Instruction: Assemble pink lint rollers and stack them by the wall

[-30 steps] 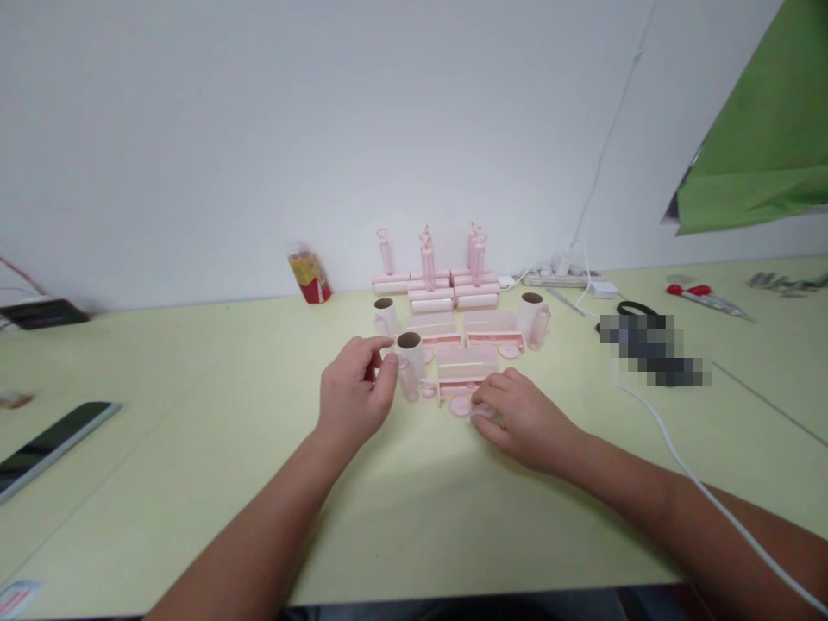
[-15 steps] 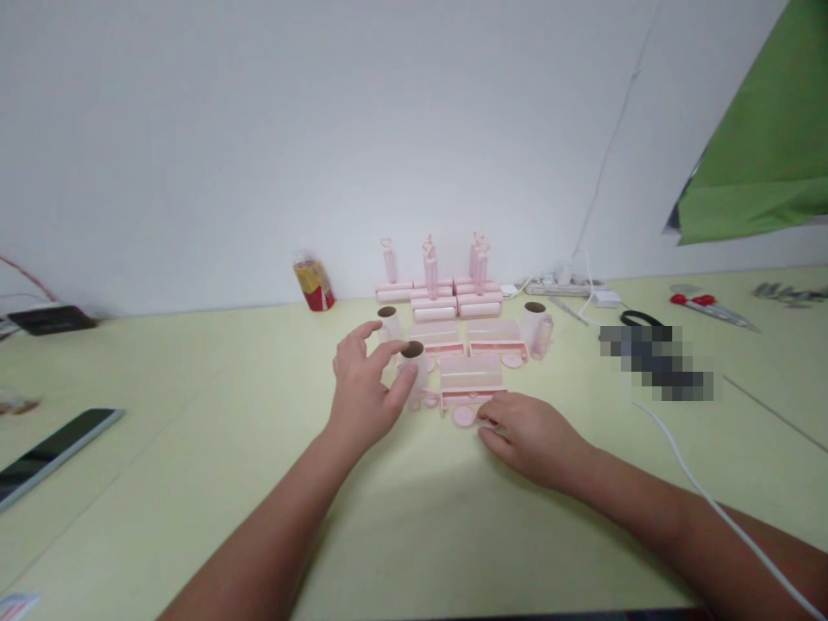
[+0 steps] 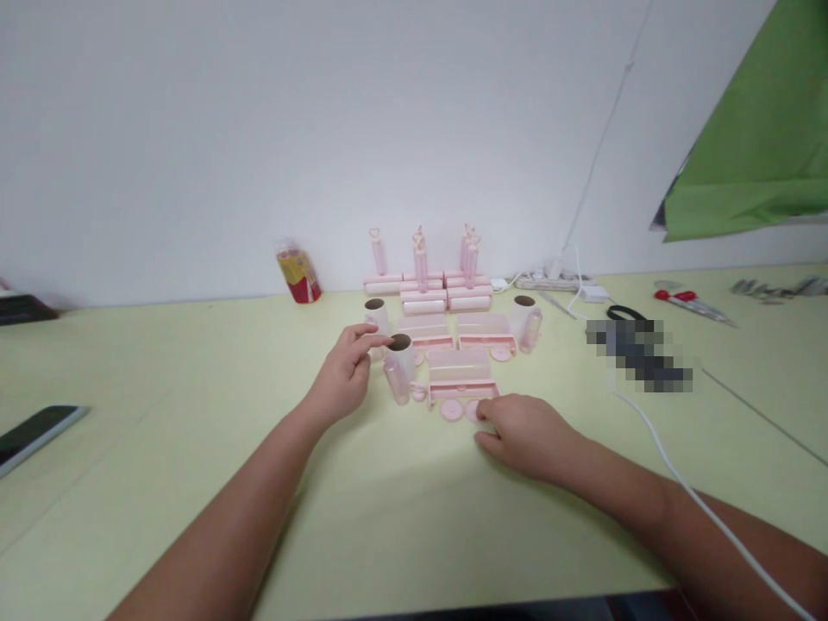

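My left hand (image 3: 345, 373) hovers just left of a white paper roll (image 3: 402, 354) with a brown core, fingers curled and the forefinger stretched toward its top; it holds nothing that I can see. A pale pink tube (image 3: 396, 381) stands against that roll. My right hand (image 3: 523, 431) rests on the table with fingers pressed together at a small pink disc (image 3: 473, 409), beside another pink disc (image 3: 451, 410). A pink box-shaped case (image 3: 459, 372) sits just behind the discs.
More pink cases, white rolls (image 3: 376, 314) and pink handles (image 3: 420, 255) stand in rows toward the wall. A red and yellow packet (image 3: 297, 273) leans at the wall. A white cable (image 3: 673, 470) runs past my right arm. Scissors (image 3: 689, 304), a power strip (image 3: 549, 280), a phone (image 3: 32, 433).
My left hand spread its fingers above the front roll, then drew back to its left with fingers curled. My right hand stayed at the disc. The view shifted slightly right.
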`<state>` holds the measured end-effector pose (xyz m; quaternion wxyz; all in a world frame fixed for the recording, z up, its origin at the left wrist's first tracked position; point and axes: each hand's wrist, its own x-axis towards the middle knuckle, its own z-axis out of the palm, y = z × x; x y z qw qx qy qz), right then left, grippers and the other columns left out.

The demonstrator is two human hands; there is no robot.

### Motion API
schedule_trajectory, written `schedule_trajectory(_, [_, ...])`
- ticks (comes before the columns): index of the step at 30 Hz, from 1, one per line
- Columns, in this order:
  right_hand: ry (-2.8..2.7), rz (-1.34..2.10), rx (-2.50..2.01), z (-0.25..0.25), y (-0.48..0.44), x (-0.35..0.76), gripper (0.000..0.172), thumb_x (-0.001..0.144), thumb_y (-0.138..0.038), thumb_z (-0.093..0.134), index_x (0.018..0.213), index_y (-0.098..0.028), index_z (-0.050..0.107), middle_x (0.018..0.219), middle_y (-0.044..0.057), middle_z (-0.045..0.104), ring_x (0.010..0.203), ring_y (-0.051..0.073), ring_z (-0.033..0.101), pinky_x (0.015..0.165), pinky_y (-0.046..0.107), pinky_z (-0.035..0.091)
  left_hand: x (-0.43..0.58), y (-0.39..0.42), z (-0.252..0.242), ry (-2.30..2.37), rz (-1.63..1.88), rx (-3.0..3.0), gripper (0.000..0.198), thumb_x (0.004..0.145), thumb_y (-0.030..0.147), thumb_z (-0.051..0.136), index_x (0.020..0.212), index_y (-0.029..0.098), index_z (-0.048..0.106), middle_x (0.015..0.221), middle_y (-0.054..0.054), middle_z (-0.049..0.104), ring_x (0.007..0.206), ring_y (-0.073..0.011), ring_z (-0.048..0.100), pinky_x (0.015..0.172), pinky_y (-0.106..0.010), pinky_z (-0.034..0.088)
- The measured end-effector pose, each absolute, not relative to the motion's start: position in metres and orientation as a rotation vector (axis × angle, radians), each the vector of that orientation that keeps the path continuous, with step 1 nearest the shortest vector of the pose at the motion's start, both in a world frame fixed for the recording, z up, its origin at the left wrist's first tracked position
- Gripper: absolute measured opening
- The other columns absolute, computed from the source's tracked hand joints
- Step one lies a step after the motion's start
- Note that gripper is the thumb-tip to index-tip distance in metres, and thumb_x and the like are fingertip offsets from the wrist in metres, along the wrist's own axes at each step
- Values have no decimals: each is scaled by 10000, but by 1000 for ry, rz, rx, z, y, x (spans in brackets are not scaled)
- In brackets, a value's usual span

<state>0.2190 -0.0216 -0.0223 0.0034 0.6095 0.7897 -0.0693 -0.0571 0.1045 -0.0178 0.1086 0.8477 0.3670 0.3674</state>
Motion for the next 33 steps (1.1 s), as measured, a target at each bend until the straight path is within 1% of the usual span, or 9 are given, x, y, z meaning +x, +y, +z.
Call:
schedule_trajectory(3, [2496,-242,1888,-22,-21,219,219,839,-339,516,896,-185,661,897,106,731,804,243,655,608,301,320,-57,102,-15,1056,1041,2551,388,881,102,419,1175,225,641,1282,-101,503,1275,-245,477,1064,-479,431])
schedule_trajectory(7, [2558,-269,1814,-24,-22,219,196,845,-265,493,798,-188,667,821,81,718,731,206,626,570,296,257,-58,98,-11,1088,1005,2514,289,877,212,557,1153,242,639,1314,-104,486,1215,-256,523,905,-421,548])
schedule_trajectory(12, [2672,-244,1721,-28,-24,217,193,843,-218,502,720,-166,642,748,83,684,655,175,558,557,299,205,-61,98,-8,1065,1027,2488,223,868,332,636,1073,247,664,1318,-93,486,1200,-254,543,856,-393,575])
schedule_trajectory(17, [3024,-574,1684,-27,-26,213,122,815,-161,571,694,-174,569,672,4,571,624,129,476,580,261,276,-65,99,-6,1073,1031,2450,156,863,356,647,905,206,649,1261,-87,523,1119,-234,589,822,-374,591])
schedule_trajectory(22, [3423,-951,1631,-27,-30,209,123,852,-147,582,742,-180,538,875,43,541,862,163,539,779,275,419,-73,102,1,1095,1304,2311,163,845,334,663,859,188,591,1221,-87,553,1124,-227,581,805,-347,604])
schedule_trajectory(24, [3500,-1072,1632,-27,-32,208,119,881,-174,573,769,-186,533,976,71,549,997,191,546,858,307,431,-76,101,7,1039,1552,2158,202,813,328,705,872,190,571,1228,-85,563,1123,-229,582,791,-339,611])
schedule_trajectory(27, [3506,-1236,1685,-28,-33,208,140,917,-212,543,779,-196,528,1006,83,581,1120,222,539,910,342,430,-74,94,19,840,1857,1831,236,795,314,735,893,205,550,1255,-65,567,1066,-209,611,740,-322,632])
schedule_trajectory(29, [3380,-1504,1812,-30,-32,207,174,932,-247,528,766,-195,529,998,79,614,1069,216,572,902,352,446,-70,85,26,720,1900,1654,212,817,306,719,912,223,548,1205,-46,597,986,-188,637,689,-317,643])
schedule_trajectory(33, [2595,-2659,1951,-36,-29,202,251,907,-397,573,775,-186,542,1011,73,648,859,189,628,737,355,552,-54,65,29,553,1790,1508,198,828,304,713,910,220,553,1106,-45,632,809,-165,645,563,-316,638])
